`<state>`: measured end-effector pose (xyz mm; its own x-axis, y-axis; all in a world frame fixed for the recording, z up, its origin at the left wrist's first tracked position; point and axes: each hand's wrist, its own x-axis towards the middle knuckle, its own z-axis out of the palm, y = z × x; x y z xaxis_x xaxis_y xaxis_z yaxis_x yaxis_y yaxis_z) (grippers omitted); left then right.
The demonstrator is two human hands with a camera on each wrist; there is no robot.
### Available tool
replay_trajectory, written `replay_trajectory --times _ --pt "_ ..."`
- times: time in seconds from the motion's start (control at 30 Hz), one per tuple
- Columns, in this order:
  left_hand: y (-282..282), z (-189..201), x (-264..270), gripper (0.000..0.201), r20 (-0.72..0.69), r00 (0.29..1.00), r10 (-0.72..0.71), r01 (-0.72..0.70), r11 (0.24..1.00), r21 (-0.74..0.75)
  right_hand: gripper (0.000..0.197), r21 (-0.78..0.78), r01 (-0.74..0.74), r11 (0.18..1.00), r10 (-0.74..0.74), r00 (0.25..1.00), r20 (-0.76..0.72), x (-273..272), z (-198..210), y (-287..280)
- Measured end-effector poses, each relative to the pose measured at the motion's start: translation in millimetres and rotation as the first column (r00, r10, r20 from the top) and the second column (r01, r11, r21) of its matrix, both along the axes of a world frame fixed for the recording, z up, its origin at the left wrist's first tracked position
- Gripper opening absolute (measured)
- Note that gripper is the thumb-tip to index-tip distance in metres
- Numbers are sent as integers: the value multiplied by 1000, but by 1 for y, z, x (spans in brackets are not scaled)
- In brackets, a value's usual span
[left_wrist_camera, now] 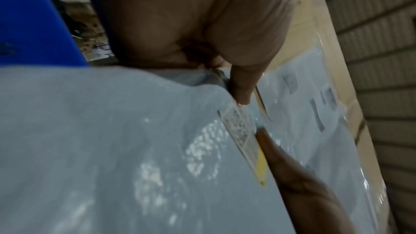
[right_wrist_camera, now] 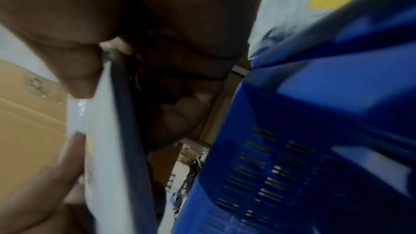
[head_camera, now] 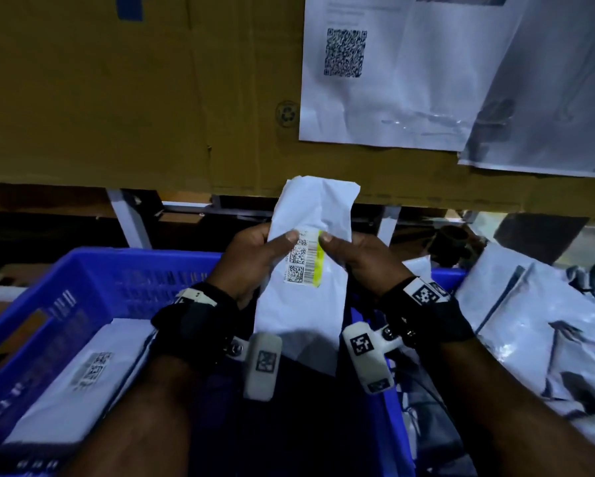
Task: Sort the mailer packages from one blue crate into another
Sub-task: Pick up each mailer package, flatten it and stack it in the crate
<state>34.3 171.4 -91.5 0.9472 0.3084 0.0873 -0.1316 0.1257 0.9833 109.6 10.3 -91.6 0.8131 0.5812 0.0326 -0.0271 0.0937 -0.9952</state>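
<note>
A white mailer package [head_camera: 306, 294] with a barcode label and yellow strip [head_camera: 304, 258] is held upright in front of me, between the two crates. My left hand [head_camera: 254, 249] grips its left edge, thumb on the label. My right hand [head_camera: 354, 256] grips its right edge, thumb on the yellow strip. The same mailer [left_wrist_camera: 112, 149] fills the left wrist view, with my left thumb [left_wrist_camera: 241, 84] on its label. In the right wrist view the mailer [right_wrist_camera: 105, 149] is seen edge-on, pinched by my right thumb [right_wrist_camera: 76, 77]. A blue crate [head_camera: 92, 287] at left holds one labelled mailer [head_camera: 79, 376].
A second blue crate [right_wrist_camera: 303, 140] at right is heaped with white and grey mailers [head_camera: 544, 325]. A large cardboard box [head_camera: 117, 91] stands behind, with white plastic bags [head_camera: 409, 80] lying against it. Metal shelf legs [head_camera: 130, 218] stand below the box.
</note>
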Motion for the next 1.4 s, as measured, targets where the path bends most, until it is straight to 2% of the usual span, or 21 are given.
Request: replay_trajectory --times 0.23,0.37,0.5,0.6,0.67,0.77,0.9,1.0,1.1,1.3,1.4 --pt "3 8 -6 32 -6 999 -42 41 993 -114 18 5 -56 998 56 998 -25 0 3 -4" --pt "5 9 -10 36 15 998 -64 66 991 -115 22 -84 -104 991 108 993 51 -6 3 -4" --pt "11 12 -9 32 66 998 6 6 985 -174 45 -97 -157 983 164 984 69 -6 5 -3" --pt "14 13 -5 39 94 994 57 -34 971 -235 41 -121 -230 966 236 971 35 -5 5 -11" --pt "14 14 -5 37 121 989 81 -47 963 -264 38 -169 -267 949 274 962 18 -3 3 -15" --pt "13 17 -7 40 170 978 122 -64 948 -310 45 -230 -226 947 244 968 53 3 2 -19" --pt "17 21 -7 60 157 964 214 -131 898 -420 15 -109 -168 980 173 984 39 9 13 -26" --pt "20 22 -7 51 144 961 235 -148 880 -452 26 -13 -175 984 176 983 55 6 18 -27" --pt "23 22 -6 40 160 963 215 -118 877 -466 22 3 -174 985 173 983 65 0 20 -26" --pt "30 23 -8 40 172 968 181 -87 891 -446 11 -5 -163 987 163 983 87 -2 24 -33" --pt "32 24 -8 51 173 960 222 -141 912 -385 10 -26 -157 987 158 983 95 0 24 -36"
